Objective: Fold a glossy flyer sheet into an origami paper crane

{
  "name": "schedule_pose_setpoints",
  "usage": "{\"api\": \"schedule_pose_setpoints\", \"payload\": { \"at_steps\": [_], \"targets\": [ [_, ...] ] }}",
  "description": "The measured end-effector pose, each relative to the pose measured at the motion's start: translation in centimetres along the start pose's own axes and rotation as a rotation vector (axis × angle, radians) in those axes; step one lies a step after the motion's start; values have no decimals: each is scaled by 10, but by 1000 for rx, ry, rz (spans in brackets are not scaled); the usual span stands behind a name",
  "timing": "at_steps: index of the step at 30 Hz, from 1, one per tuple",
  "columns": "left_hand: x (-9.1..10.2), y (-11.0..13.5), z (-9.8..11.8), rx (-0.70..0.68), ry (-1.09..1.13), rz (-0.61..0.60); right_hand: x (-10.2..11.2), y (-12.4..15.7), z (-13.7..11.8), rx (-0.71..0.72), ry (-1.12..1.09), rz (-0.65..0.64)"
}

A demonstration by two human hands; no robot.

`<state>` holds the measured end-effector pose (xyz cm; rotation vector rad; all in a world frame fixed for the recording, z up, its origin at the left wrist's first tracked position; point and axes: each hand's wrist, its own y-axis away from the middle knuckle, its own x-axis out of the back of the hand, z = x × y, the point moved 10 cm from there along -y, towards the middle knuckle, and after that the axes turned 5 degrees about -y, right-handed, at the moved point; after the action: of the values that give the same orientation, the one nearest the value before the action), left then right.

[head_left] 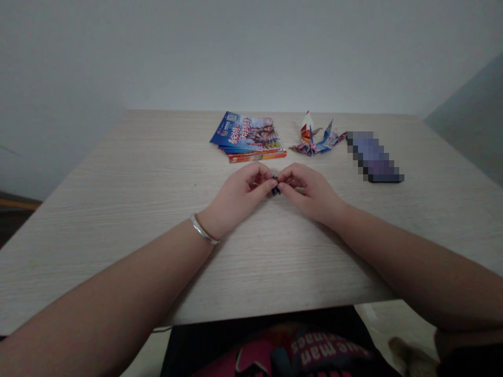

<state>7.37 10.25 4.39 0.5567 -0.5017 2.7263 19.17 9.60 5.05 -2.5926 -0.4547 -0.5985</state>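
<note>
Between the fingertips of both hands is a small dark blue folded piece, apparently paper, mostly hidden by the fingers. My left hand, with a silver bracelet at the wrist, pinches it from the left. From the other side my right hand grips it between thumb and fingers. Both hands rest low over the middle of the table. Just beyond them lies a fanned stack of printed leaflets, blue on top with orange edges below. Right of that stand folded paper cranes in printed paper.
A pale wood-grain table spreads around my hands, its far edge near a light wall. At the right, a dark phone-like slab, blurred by pixel blocks, lies near the cranes. My lap, in dark printed clothing, is below the near edge.
</note>
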Motion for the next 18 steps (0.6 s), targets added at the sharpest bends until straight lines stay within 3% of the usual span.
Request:
{"api": "schedule_pose_setpoints", "payload": {
  "at_steps": [7, 13, 18],
  "targets": [
    [0, -1, -7, 35, 47, -8, 4, 0, 7, -35, -27, 46],
    [11, -1, -10, 59, -38, 120, 11, 2, 29, -143, -144, 169],
    [10, 0, -13, 96, 30, 137, 13, 0, 25, -121, -159, 195]
  ]
}}
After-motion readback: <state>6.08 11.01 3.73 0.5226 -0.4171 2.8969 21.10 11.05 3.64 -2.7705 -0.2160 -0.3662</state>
